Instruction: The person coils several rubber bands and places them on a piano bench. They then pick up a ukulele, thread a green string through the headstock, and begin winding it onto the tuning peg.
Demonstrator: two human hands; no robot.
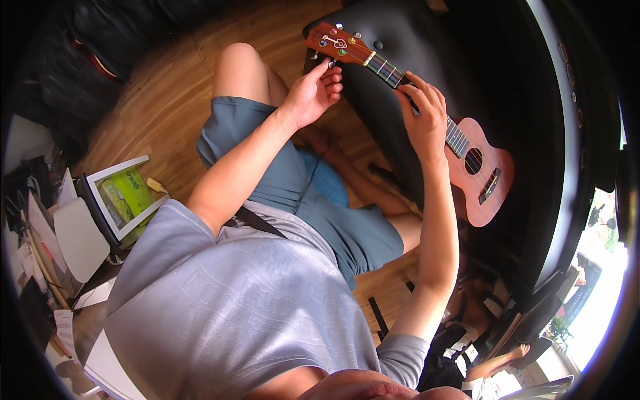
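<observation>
A brown ukulele (480,183) lies slantwise on a black padded bench (363,100), its headstock (343,41) at the far end and its round body to the right. My left hand (313,93) is at the near edge of the headstock, thumb and forefinger pinched on a tuning peg, other fingers curled. My right hand (427,117) reaches over the neck, thumb on the near side and fingertips on the far side, closed on it. The fingers cover part of the fretboard. Coloured centres mark several pegs on the headstock.
A tall black piece of furniture (533,133) rises close behind the ukulele's body. To the left, a white-framed box (120,193) with green contents stands beside stacked papers. Another person's arm (497,365) shows at the lower right. The floor (160,113) is wooden.
</observation>
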